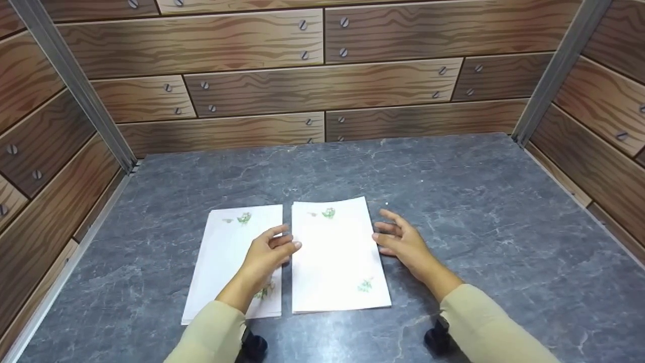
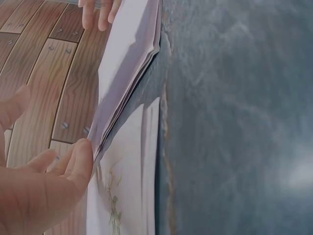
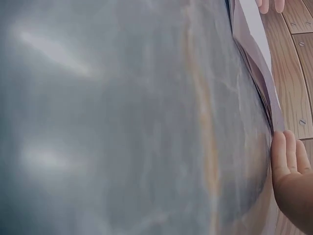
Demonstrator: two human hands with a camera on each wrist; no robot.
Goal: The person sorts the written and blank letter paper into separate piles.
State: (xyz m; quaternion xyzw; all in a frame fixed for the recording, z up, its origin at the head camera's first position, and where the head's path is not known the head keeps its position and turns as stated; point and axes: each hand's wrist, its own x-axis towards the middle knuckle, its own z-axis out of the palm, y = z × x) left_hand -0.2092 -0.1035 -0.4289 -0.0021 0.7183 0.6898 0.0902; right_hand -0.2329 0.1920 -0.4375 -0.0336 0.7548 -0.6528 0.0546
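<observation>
Tidying, we think, a flat stack of white paper sheets with green flower prints [image 1: 335,262]

Our stack lies on the dark grey, marble-patterned counter [image 1: 478,212]. Our left hand [image 1: 264,252] is loose and grips nothing; its fingers are at the stack's left edge. Our right hand [image 1: 405,244] is loose too, and its fingers touch the right edge. Another pile of white, flower-printed paper [image 1: 221,257] lies just to the left, with a thin strip of counter between the two.

To do this well, we should push softly from both sides, at the same time and just as hard. Paper bends easily, and the sheets look a bit bowed in the wrist views, so a big squeeze could make a fold. It should help to hold our fingers straight, like little walls, so the sheets slide into line. We could tap the short ends too, to make those match. And we must be careful with our left hand, as it could bump the other pile crooked.
</observation>
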